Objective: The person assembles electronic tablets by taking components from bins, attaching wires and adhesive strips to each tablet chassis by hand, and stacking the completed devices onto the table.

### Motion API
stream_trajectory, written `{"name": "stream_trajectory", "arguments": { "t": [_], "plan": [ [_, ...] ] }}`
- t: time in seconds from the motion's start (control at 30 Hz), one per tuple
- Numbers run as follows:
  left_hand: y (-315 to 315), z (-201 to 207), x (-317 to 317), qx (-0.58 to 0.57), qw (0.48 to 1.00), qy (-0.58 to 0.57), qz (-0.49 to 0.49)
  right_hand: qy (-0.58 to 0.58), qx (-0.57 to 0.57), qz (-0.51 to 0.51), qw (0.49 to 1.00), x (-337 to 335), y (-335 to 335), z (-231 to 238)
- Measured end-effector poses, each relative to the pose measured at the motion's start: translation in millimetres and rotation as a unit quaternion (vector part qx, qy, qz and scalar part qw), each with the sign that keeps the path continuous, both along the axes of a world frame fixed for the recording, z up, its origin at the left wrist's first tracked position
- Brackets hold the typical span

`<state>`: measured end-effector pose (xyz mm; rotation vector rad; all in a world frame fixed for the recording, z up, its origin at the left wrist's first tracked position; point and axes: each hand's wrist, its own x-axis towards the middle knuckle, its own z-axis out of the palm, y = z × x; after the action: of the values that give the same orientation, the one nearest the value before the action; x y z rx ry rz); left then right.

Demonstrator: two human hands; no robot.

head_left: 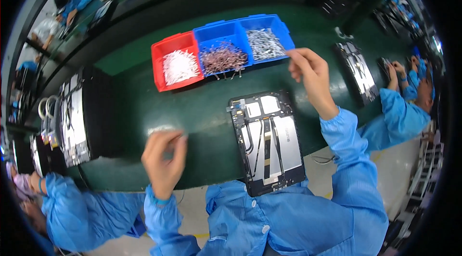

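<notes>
An opened tablet (284, 143), its silver battery, circuit board and dark ribbon cables bare, lies at the near edge of the green table, in front of my body. My right hand (312, 75) hangs beyond its upper right corner, beside the blue bin (283, 28) of small grey-and-white pieces. Its thumb and forefinger are pinched together; anything between them is too small to make out. Left of the tablet, above the table, my left hand (162, 160) is curled with thumb and forefinger close together. Whether a tiny piece sits at those fingertips cannot be told.
A red bin (158, 63) of small white pieces and a blue bin (216, 33) of brownish pieces adjoin the other blue bin. A stack of opened tablets (74, 116) stands at left; another opened tablet (358, 73) lies at right. Co-workers in blue sit on both sides.
</notes>
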<state>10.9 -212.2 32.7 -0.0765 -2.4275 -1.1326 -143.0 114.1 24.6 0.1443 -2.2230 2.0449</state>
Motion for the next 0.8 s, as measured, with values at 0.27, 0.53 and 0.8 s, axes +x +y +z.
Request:
{"name": "stream_trajectory", "arguments": {
  "t": [0.27, 0.53, 0.8],
  "plan": [
    [54.8, -20.6, -107.6, -0.181, 0.974, 0.121, -0.062, -0.091, -0.021, -0.001, 0.996, 21.5, 30.4, -37.7],
    [55.0, -38.9, -125.1, -0.472, 0.846, 0.221, -0.114, -0.089, -0.029, 0.03, 0.995, 17.5, 36.3, -41.3],
    [62.5, -38.2, -120.6, -0.004, 0.985, 0.166, -0.051, -0.093, -0.027, 0.027, 0.995, 19.8, 35.2, -35.2]
  ]
}}
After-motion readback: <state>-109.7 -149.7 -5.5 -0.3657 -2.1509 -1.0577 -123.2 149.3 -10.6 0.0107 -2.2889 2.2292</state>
